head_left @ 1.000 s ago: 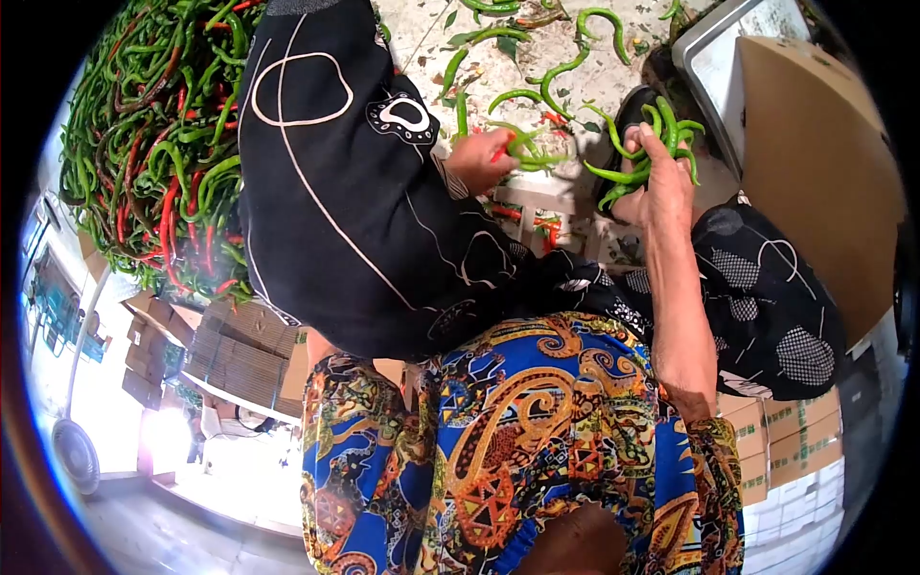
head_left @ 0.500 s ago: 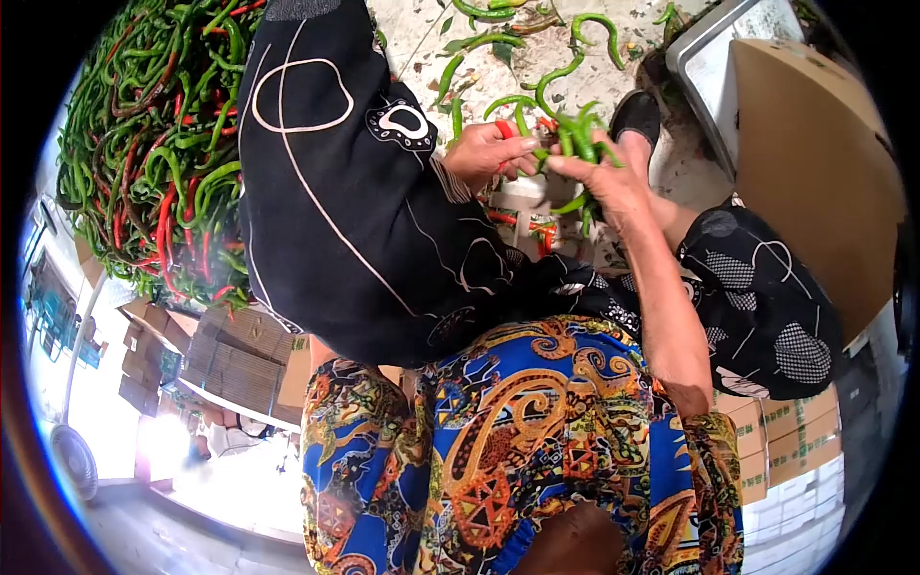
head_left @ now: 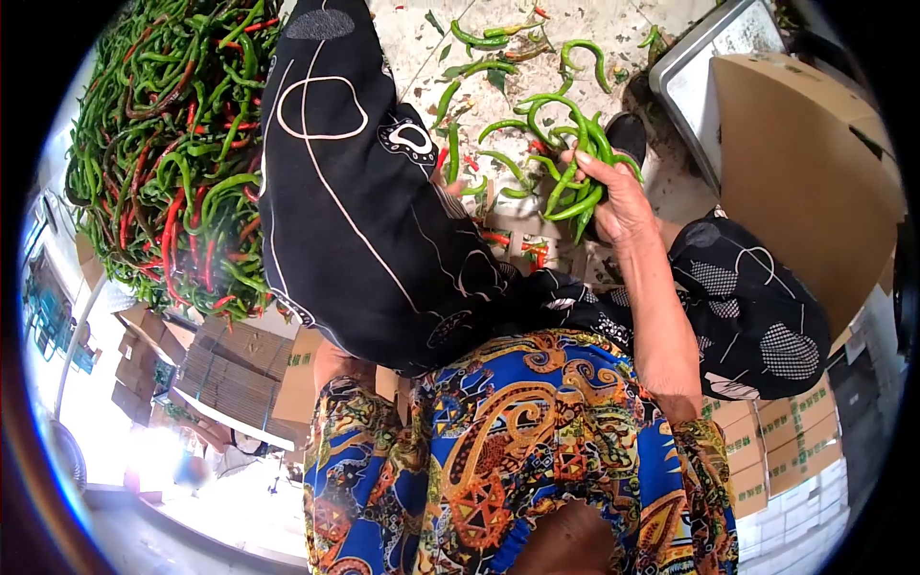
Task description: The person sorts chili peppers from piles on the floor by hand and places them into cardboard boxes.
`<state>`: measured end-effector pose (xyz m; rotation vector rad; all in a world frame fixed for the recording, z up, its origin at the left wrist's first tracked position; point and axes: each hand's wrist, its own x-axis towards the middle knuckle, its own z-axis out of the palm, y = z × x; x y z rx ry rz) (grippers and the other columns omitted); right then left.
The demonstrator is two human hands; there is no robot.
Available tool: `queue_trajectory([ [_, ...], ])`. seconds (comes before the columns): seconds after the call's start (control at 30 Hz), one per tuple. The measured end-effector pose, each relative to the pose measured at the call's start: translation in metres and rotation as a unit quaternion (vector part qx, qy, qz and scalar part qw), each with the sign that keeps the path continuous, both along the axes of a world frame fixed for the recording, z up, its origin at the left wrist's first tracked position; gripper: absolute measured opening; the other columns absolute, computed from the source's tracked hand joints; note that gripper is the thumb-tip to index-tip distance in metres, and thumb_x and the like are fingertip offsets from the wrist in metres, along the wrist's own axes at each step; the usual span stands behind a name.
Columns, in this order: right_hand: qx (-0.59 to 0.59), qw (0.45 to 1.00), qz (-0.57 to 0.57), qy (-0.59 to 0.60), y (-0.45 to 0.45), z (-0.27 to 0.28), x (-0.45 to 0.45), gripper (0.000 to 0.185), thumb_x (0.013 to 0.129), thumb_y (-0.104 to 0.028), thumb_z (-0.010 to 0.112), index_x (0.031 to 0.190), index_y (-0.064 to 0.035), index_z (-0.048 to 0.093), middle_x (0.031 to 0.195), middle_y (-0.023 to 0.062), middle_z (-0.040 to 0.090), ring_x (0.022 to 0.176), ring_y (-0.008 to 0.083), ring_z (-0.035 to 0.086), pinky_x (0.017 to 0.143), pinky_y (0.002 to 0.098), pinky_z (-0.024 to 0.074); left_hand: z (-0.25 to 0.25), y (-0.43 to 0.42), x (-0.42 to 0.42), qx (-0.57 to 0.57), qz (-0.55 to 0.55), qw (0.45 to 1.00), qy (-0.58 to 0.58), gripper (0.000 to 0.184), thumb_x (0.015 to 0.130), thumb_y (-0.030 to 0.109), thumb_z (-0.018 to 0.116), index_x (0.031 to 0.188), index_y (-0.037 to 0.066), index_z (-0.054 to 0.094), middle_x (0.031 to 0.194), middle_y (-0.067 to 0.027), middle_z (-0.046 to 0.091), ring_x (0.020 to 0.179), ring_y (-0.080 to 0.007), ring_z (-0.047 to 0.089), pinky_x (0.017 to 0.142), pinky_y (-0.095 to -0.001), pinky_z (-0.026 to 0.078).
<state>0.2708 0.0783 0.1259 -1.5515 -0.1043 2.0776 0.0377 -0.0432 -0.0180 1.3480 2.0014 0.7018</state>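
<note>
My right hand (head_left: 621,199) is closed round a bunch of long green chili peppers (head_left: 578,182), which fan out from its fingers and thumb over the floor. Only a sliver of my left hand (head_left: 452,182) shows past the raised knee; its fingers are hidden. Close to it are a red chili pepper (head_left: 442,157) and an upright-lying green chili pepper (head_left: 453,151), and I cannot tell whether either is held. More green chilies (head_left: 586,59) lie loose on the pale floor beyond my hands, among leaf scraps.
A large heap of green and red chilies (head_left: 158,163) rises at the left. My black patterned trouser leg (head_left: 355,192) stands between it and my hands. At the right are a metal tray (head_left: 690,91) and a cardboard box (head_left: 800,172). Stacked flat cartons (head_left: 225,359) lie behind at the lower left.
My left hand has drawn away from the bunch, leftward and mostly behind the knee. The right hand keeps the green chilies, now spread out more in plain view.
</note>
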Motion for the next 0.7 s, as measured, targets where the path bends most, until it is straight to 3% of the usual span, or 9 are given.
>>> queue_trajectory([
  [0.23,-0.030,0.974,-0.080,-0.212,-0.020,-0.035,0.019,0.027,0.078,0.000,0.071,0.102,-0.0034,0.058,0.088,0.0078,0.067,0.071,0.0139,0.059,0.066,0.0258,0.0491,0.033,0.073,0.026,-0.146,-0.023,0.957,-0.250,0.042,0.084,0.012,0.065,0.119,-0.002,0.045,0.099,-0.0139,0.063,0.081,-0.0227,0.062,0.068,-0.0291,0.051],
  [0.27,-0.016,0.972,-0.091,-0.216,-0.022,-0.036,0.022,0.029,0.078,0.000,0.071,0.103,-0.0036,0.057,0.088,0.0080,0.067,0.071,0.0145,0.059,0.066,0.0260,0.0493,0.042,0.094,0.035,-0.081,0.139,0.905,-0.393,0.040,0.086,0.016,0.063,0.118,-0.002,0.048,0.100,-0.0136,0.064,0.081,-0.0224,0.063,0.069,-0.0297,0.051],
  [0.33,0.014,0.968,-0.117,-0.224,-0.019,-0.032,0.024,0.031,0.078,0.000,0.071,0.105,-0.0040,0.056,0.088,0.0084,0.066,0.071,0.0156,0.059,0.066,0.0265,0.0496,0.064,0.108,0.027,-0.090,0.120,0.919,-0.365,0.039,0.087,0.024,0.060,0.116,-0.001,0.053,0.098,-0.0122,0.066,0.079,-0.0198,0.062,0.071,-0.0312,0.051],
  [0.4,0.028,0.955,-0.139,-0.262,-0.012,-0.021,0.015,0.037,0.077,-0.002,0.072,0.108,-0.0043,0.054,0.087,0.0078,0.064,0.073,0.0159,0.058,0.068,0.0281,0.0504,0.026,0.061,0.022,-0.045,-0.089,0.960,-0.260,0.035,0.087,0.026,0.059,0.112,0.002,0.059,0.094,-0.0110,0.068,0.079,-0.0212,0.064,0.070,-0.0312,0.052],
  [0.47,0.046,0.959,-0.129,-0.249,-0.011,-0.018,0.013,0.040,0.077,-0.004,0.073,0.111,-0.0039,0.053,0.088,0.0065,0.063,0.076,0.0151,0.057,0.070,0.0279,0.0499,-0.035,-0.003,0.031,0.116,-0.441,0.890,-0.024,0.032,0.087,0.028,0.059,0.108,0.005,0.065,0.089,-0.0097,0.070,0.078,-0.0226,0.066,0.069,-0.0311,0.052],
  [0.5,0.029,0.958,-0.128,-0.254,-0.012,-0.022,0.013,0.042,0.077,-0.005,0.073,0.113,-0.0038,0.053,0.089,0.0060,0.063,0.078,0.0147,0.057,0.071,0.0274,0.0495,0.008,-0.001,0.035,-0.165,-0.497,0.836,-0.164,0.033,0.084,0.023,0.060,0.111,0.005,0.064,0.096,-0.0125,0.069,0.085,-0.0261,0.067,0.073,-0.0329,0.054],
  [0.57,0.019,0.956,-0.103,-0.274,-0.019,-0.030,0.012,0.052,0.077,-0.006,0.073,0.123,-0.0040,0.049,0.092,0.0056,0.062,0.080,0.0140,0.057,0.074,0.0269,0.0484,0.028,0.000,0.045,-0.186,-0.508,0.792,-0.281,0.042,0.079,0.015,0.065,0.118,0.002,0.060,0.108,-0.0185,0.065,0.098,-0.0320,0.064,0.085,-0.0385,0.053],
  [0.67,0.016,0.958,-0.095,-0.269,-0.021,-0.029,0.015,0.060,0.079,-0.006,0.071,0.131,-0.0032,0.042,0.102,0.0085,0.061,0.088,0.0167,0.058,0.077,0.0301,0.0490,-0.006,0.013,0.069,0.066,-0.330,0.903,-0.266,0.050,0.082,0.010,0.061,0.130,0.002,0.050,0.122,-0.0207,0.058,0.111,-0.0336,0.058,0.092,-0.0397,0.049],
  [0.7,-0.002,0.951,-0.116,-0.286,-0.015,-0.015,0.006,0.059,0.079,-0.006,0.071,0.131,-0.0037,0.043,0.103,0.0088,0.061,0.089,0.0176,0.058,0.078,0.0309,0.0492,0.020,0.055,0.063,0.018,-0.307,0.929,-0.206,0.049,0.087,0.012,0.056,0.135,0.003,0.045,0.129,-0.0183,0.054,0.118,-0.0291,0.053,0.092,-0.0375,0.049],
])
